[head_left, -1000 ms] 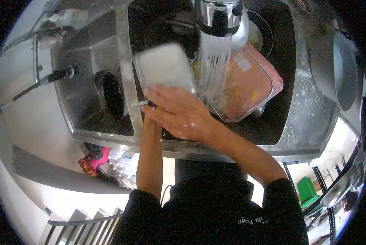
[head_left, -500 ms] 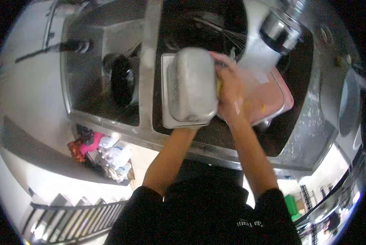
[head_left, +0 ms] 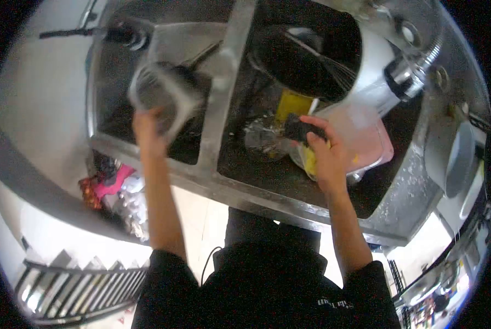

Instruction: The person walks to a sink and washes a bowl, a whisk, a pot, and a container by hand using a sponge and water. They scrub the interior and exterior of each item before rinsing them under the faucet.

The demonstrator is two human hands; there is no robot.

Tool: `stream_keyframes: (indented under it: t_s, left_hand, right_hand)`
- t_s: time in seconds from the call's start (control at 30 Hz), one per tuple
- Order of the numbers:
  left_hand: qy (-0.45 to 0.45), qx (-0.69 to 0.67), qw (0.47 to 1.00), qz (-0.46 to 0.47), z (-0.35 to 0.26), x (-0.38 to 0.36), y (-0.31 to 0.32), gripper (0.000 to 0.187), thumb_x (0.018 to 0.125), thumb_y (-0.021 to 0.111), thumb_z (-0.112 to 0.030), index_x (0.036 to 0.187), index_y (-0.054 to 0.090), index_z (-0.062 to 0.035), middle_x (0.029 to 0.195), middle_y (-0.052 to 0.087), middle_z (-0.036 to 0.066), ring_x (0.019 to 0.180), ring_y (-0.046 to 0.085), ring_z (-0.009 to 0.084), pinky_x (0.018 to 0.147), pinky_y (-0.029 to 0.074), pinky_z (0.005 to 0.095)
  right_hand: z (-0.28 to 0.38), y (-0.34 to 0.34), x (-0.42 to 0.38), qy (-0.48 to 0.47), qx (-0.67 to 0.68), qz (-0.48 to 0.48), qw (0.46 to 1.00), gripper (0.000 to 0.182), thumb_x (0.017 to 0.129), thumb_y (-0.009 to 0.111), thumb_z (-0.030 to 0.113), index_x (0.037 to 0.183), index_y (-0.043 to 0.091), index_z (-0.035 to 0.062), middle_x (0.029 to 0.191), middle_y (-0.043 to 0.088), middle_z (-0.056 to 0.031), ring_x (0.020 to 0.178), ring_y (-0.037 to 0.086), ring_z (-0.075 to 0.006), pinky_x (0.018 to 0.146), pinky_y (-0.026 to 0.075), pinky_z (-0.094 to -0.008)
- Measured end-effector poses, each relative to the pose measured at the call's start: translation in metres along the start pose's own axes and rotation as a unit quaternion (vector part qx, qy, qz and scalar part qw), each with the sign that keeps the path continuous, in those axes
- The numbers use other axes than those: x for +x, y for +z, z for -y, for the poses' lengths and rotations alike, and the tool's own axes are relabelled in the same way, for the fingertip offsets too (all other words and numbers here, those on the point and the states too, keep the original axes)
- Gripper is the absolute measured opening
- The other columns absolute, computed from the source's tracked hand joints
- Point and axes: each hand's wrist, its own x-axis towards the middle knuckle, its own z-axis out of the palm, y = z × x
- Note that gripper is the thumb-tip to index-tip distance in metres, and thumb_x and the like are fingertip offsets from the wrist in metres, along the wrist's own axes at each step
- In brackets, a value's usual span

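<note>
My left hand (head_left: 151, 134) is closed on the edge of a metal food pan (head_left: 175, 96), blurred by motion, over the left sink basin (head_left: 108, 118). In my right hand (head_left: 329, 159) is a sponge (head_left: 300, 129) with a dark face and some yellow showing beneath the fingers. That hand is above the right basin, beside a pinkish rectangular tub (head_left: 366, 143). Water from the spray tap (head_left: 404, 79) runs onto the tub. Behind the sponge lies a flat yellow thing (head_left: 290, 104), partly covered.
A large pot (head_left: 374, 55) stands at the back of the right basin with a whisk (head_left: 336, 68) in it. A metal divider (head_left: 223, 93) separates the basins. Pale basins (head_left: 460, 159) lean at the right. A railing (head_left: 81, 290) is at lower left.
The metal pan has moved left with my left hand, from the right basin across the divider. My right hand has come away from the pan, and the sponge now shows. The view has shifted somewhat.
</note>
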Motion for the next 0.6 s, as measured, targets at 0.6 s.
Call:
stream_keyframes:
  t_s: [0.6]
  left_hand:
    - [0.310, 0.236, 0.916, -0.099, 0.061, -0.022, 0.040, 0.021, 0.080, 0.063, -0.017, 0.093, 0.055, -0.0041, 0.083, 0.052, 0.008, 0.072, 0.052, 0.0194, 0.062, 0.046, 0.0324]
  right_hand:
    - [0.003, -0.062, 0.038, 0.080, 0.236, -0.064, 0.966, 0.028, 0.087, 0.055, 0.016, 0.113, 0.051, 0.0087, 0.110, 0.057, -0.0091, 0.097, 0.057, -0.0247, 0.069, 0.055, -0.0440]
